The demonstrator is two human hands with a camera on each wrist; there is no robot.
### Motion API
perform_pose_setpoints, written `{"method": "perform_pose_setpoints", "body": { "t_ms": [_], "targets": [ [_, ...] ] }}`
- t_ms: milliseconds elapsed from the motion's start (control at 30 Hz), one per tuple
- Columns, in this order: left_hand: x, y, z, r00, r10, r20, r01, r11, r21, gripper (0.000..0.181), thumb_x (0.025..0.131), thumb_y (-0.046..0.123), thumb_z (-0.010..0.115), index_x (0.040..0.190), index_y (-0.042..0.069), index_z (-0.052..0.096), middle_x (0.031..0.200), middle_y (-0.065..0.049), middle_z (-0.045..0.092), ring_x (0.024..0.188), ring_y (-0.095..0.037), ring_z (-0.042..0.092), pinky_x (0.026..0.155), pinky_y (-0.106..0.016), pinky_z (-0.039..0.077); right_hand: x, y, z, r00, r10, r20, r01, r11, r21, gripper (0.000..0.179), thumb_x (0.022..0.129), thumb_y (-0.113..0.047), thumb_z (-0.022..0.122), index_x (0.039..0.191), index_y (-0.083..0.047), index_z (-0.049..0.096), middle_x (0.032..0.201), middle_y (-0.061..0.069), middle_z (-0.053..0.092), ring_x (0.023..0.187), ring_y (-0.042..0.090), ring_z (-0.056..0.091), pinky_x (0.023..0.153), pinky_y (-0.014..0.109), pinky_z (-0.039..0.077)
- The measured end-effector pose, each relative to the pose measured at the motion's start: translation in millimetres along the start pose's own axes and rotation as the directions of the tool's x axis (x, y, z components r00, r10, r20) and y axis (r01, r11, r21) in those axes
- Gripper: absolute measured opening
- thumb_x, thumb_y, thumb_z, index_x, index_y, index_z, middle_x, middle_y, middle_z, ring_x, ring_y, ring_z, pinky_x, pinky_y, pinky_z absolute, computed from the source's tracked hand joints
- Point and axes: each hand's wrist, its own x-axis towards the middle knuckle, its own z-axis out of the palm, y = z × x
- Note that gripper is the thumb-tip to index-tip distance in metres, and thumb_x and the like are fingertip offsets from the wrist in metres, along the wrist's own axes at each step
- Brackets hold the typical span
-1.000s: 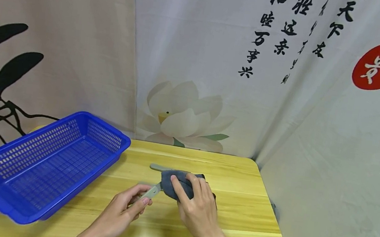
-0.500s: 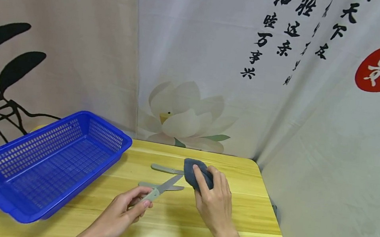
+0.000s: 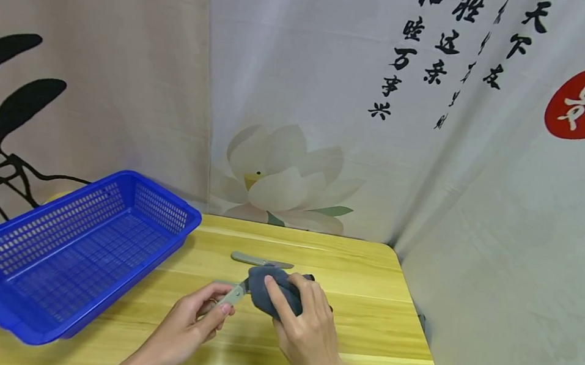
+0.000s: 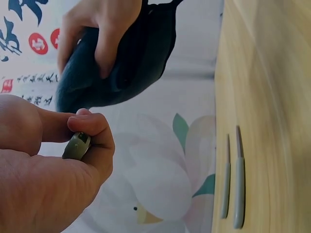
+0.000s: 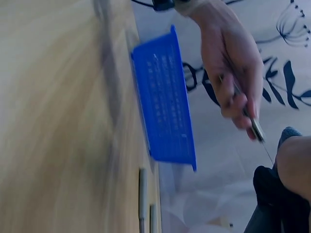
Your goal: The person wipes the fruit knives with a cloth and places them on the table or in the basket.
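My left hand [image 3: 185, 325] grips a knife by its pale green handle [image 3: 233, 296], thumb on top, the blade pointing up to the right. Most of that blade is hidden behind a dark blue-grey cloth [image 3: 267, 293], which my right hand [image 3: 308, 335] holds bunched around it, above the table. In the left wrist view the cloth [image 4: 82, 73] hangs just beyond my left fingers. Two more knives lie on the table: one knife [image 3: 251, 259] in full view behind the cloth, the other mostly covered by my hands in the head view but visible as a grey-handled knife [image 4: 239, 189] in the left wrist view.
A blue plastic basket [image 3: 172, 256] with perforated walls stands at the left of the yellow wooden table [image 3: 364, 315]. Printed curtains [image 3: 296, 72] hang close behind the table and along its right side.
The right hand moved the cloth out right past the blade's tip, baring the blade, then brought it back left over the blade. The left hand with the knife stayed nearly still.
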Motion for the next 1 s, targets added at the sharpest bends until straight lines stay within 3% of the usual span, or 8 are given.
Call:
{"method": "perform_pose_setpoints", "body": {
  "t_ms": [200, 333, 500, 833, 1000],
  "targets": [
    [0.2, 1.9, 0.8, 1.000, -0.015, -0.002, 0.015, 1.000, 0.005, 0.038, 0.119, 0.018, 0.057, 0.152, -0.001, 0.060, 0.094, -0.004, 0.060, 0.074, -0.005, 0.056, 0.062, -0.022, 0.050, 3.8, -17, 3, 0.998, -0.064, 0.008, 0.064, 0.998, -0.002, 0.079, 0.081, -0.013, 0.094, 0.155, -0.020, 0.069, 0.130, 0.017, 0.070, 0.103, 0.027, 0.065, 0.091, 0.043, 0.064],
    [-0.1, 2.1, 1.7, 1.000, -0.009, 0.002, 0.009, 1.000, 0.007, 0.035, 0.119, 0.017, 0.057, 0.151, 0.001, 0.061, 0.091, -0.005, 0.059, 0.073, -0.005, 0.054, 0.060, -0.022, 0.049, 5.2, -22, 5, 0.997, -0.076, 0.016, 0.076, 0.997, -0.011, 0.083, 0.076, -0.013, 0.099, 0.154, -0.020, 0.070, 0.130, 0.017, 0.069, 0.102, 0.027, 0.064, 0.091, 0.041, 0.063],
    [-0.9, 2.1, 2.3, 1.000, 0.026, 0.003, -0.026, 0.999, 0.022, 0.032, 0.119, 0.016, 0.056, 0.148, 0.003, 0.063, 0.089, -0.004, 0.058, 0.071, -0.004, 0.053, 0.059, -0.023, 0.049, 4.9, -24, 5, 0.997, -0.067, 0.030, 0.067, 0.998, -0.021, 0.079, 0.081, -0.015, 0.095, 0.156, -0.021, 0.068, 0.132, 0.016, 0.069, 0.102, 0.026, 0.063, 0.089, 0.040, 0.063],
    [-2.2, 0.4, 3.4, 0.997, 0.073, 0.025, -0.074, 0.997, 0.027, 0.032, 0.121, 0.019, 0.055, 0.145, 0.001, 0.063, 0.099, -0.005, 0.060, 0.078, -0.003, 0.056, 0.064, -0.022, 0.053, 4.5, -13, 6, 0.999, -0.027, 0.028, 0.029, 0.998, -0.048, 0.055, 0.101, -0.016, 0.071, 0.156, -0.021, 0.068, 0.131, 0.018, 0.069, 0.101, 0.027, 0.063, 0.086, 0.042, 0.063],
    [-1.9, 1.4, 3.3, 0.997, 0.072, 0.035, -0.073, 0.997, 0.026, 0.032, 0.121, 0.019, 0.054, 0.145, 0.001, 0.063, 0.101, -0.006, 0.061, 0.079, -0.003, 0.056, 0.064, -0.021, 0.053, 3.9, -3, 5, 1.000, -0.008, 0.023, 0.009, 0.998, -0.060, 0.059, 0.096, -0.014, 0.074, 0.155, -0.021, 0.069, 0.129, 0.020, 0.069, 0.101, 0.029, 0.063, 0.084, 0.043, 0.063]
  ]
}}
